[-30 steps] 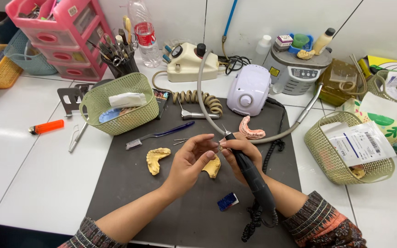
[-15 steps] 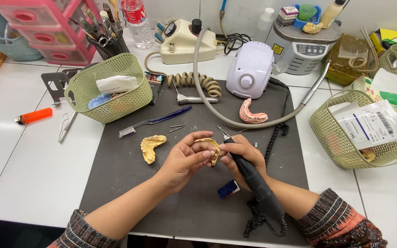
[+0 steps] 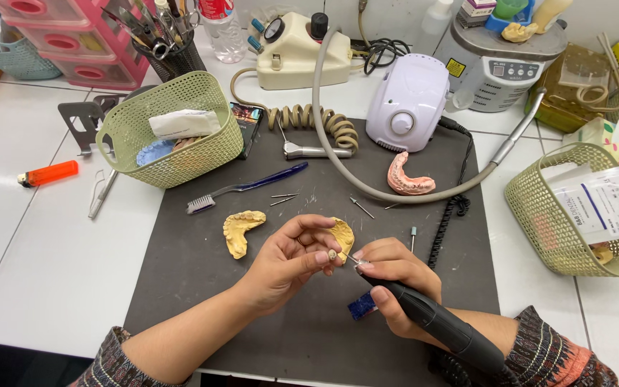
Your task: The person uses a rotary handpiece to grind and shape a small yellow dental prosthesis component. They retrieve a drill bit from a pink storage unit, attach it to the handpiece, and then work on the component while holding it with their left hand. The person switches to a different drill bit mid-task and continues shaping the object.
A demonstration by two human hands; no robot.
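Left hand (image 3: 288,261) pinches bur; right hand (image 3: 395,276) grips handpiece (image 3: 438,326).

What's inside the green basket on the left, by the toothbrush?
In the green basket: a white folded packet on top, a blue round dish beneath it. Anything deeper is hidden behind the basket wall and the packet.

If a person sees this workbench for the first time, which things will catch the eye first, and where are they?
At the centre of the dark mat, the left hand pinches a small piece against the tip of the black handpiece in the right hand. A yellow dental cast lies left of the hands and a pink cast behind them. An orange lighter lies at far left.
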